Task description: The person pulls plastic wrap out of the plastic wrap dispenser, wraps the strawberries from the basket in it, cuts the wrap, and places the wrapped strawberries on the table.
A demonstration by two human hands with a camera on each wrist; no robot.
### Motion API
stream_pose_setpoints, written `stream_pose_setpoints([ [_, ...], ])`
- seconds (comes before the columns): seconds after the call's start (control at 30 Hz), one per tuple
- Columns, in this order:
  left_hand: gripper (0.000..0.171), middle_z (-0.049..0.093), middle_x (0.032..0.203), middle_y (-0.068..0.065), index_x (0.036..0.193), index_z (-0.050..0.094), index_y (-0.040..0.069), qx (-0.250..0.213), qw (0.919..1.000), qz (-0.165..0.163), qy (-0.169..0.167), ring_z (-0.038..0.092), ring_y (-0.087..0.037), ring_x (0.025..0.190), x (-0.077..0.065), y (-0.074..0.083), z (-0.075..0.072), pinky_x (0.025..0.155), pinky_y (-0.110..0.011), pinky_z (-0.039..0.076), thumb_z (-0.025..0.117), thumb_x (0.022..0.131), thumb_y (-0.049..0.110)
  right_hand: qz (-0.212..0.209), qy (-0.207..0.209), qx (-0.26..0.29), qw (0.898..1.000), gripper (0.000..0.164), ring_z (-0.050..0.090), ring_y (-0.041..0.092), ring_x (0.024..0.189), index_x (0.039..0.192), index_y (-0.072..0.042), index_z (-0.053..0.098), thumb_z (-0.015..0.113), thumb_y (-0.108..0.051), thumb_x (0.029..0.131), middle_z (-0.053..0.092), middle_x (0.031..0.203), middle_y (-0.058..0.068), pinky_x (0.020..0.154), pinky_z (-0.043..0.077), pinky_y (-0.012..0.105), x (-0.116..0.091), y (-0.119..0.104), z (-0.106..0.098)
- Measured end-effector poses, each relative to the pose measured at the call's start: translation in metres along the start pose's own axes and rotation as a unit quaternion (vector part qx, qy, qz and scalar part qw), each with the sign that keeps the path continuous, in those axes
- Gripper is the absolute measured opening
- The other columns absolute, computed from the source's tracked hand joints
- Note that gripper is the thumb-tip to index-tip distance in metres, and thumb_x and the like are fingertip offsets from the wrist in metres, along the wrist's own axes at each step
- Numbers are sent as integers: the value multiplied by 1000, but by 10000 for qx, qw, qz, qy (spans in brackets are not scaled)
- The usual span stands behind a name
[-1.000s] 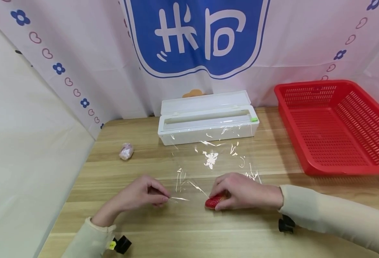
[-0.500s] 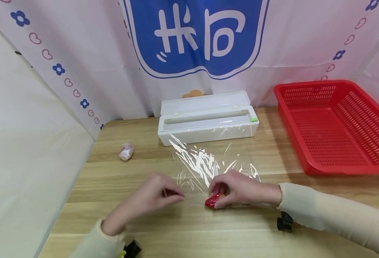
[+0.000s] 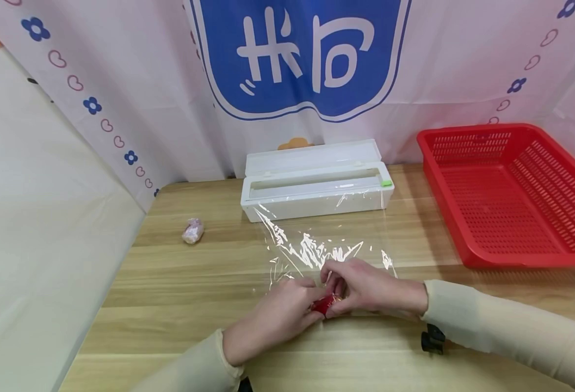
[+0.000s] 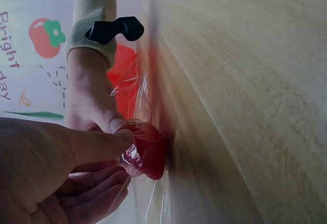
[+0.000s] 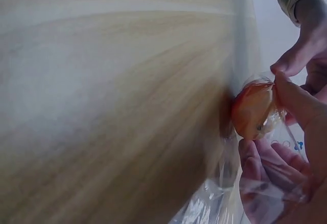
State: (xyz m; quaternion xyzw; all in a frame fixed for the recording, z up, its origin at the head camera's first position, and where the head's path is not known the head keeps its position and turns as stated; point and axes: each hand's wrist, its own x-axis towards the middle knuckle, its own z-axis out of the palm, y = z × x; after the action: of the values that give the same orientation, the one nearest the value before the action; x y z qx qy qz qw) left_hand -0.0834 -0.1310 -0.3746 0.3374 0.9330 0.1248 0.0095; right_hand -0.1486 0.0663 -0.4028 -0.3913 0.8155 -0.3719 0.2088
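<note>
A red strawberry [image 3: 323, 305] lies low over the wooden table, between both hands. Clear cling film [image 3: 311, 251] covers it and stretches back toward a white dispenser box [image 3: 316, 202]. My right hand [image 3: 365, 286] holds the strawberry's blunt end between thumb and fingers; that paler orange end of the strawberry [image 5: 251, 112] shows in the right wrist view. From the other side, my left hand [image 3: 284, 307] pinches film against the tip. In the left wrist view, its thumb lies along the shiny wrapped strawberry [image 4: 149, 157], and film strands run down from the fingers.
The dispenser's lid [image 3: 311, 155] stands raised at the back, with a green tab [image 3: 386, 183] at its right end. A red plastic basket [image 3: 512, 207] stands at the right. A small film-wrapped lump [image 3: 193, 231] lies on the table [image 3: 169, 305] at the left.
My left hand has brought the film's edge rightward onto the strawberry and now meets the right hand there. The film behind has pulled into creases. The right hand has stayed in place.
</note>
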Motion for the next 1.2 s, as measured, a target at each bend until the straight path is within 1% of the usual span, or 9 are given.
stream_pose_setpoints([
  [0.07,33,69,89,2,112,71,15,92,9999,33,22,58,-2,73,2,0,3,66,-15,49,75,80,25,-28,26,-36,10000,45,63,4,79,104,-18,56,82,-36,71,71,89,-7,72,54,21,-1,0,1],
  [0.23,20,69,92,2,97,74,17,149,9997,153,67,61,-5,80,3,-2,10,70,-16,51,74,82,29,-18,59,-78,9999,48,62,4,81,105,-18,57,82,-39,70,69,92,-7,73,54,20,-1,0,1],
  [0.47,21,66,85,4,89,73,17,168,9993,255,216,55,-1,70,3,-3,11,61,-11,44,77,77,34,-105,43,-16,9999,47,62,4,81,104,-20,57,81,-42,70,68,91,-7,74,54,21,0,-1,1],
  [0.6,17,66,82,5,87,72,17,235,9988,307,301,54,-1,68,3,-3,11,60,-13,43,75,80,33,-129,51,-192,9997,52,62,5,83,106,-21,59,79,-50,69,67,91,-9,76,53,22,-3,-2,-1],
  [0.7,17,66,82,5,91,74,16,196,9993,240,219,53,-1,68,3,-2,11,61,-15,44,74,81,31,-97,83,-838,9964,57,60,6,83,106,-21,59,78,-57,66,64,91,-11,76,52,22,-11,-4,-8],
  [0.8,22,65,82,4,97,75,15,168,9997,151,128,52,0,68,3,-2,10,63,-17,45,75,80,30,-53,46,-1661,9861,58,55,5,79,103,-22,59,80,-59,63,61,87,-13,71,48,22,-21,-6,-18],
  [0.93,22,65,82,5,97,74,17,249,9996,81,68,53,-1,69,2,-1,10,66,-22,46,75,80,31,-60,-164,-2308,9728,45,48,2,70,94,-25,59,81,-51,64,55,76,-15,62,42,21,-33,-9,-27],
  [1.07,20,65,83,6,94,74,18,325,9994,51,94,54,-1,70,2,0,11,67,-23,48,74,80,32,-113,-453,-2188,9747,23,44,-1,60,80,-27,59,79,-35,71,51,66,-17,54,39,19,-42,-9,-34],
  [1.2,19,63,80,6,93,74,15,262,9995,85,127,50,0,66,3,0,11,63,-16,44,74,79,28,-196,-873,-1365,9866,18,44,-3,57,73,-27,60,77,-31,76,50,62,-17,52,41,17,-49,-3,-42],
])
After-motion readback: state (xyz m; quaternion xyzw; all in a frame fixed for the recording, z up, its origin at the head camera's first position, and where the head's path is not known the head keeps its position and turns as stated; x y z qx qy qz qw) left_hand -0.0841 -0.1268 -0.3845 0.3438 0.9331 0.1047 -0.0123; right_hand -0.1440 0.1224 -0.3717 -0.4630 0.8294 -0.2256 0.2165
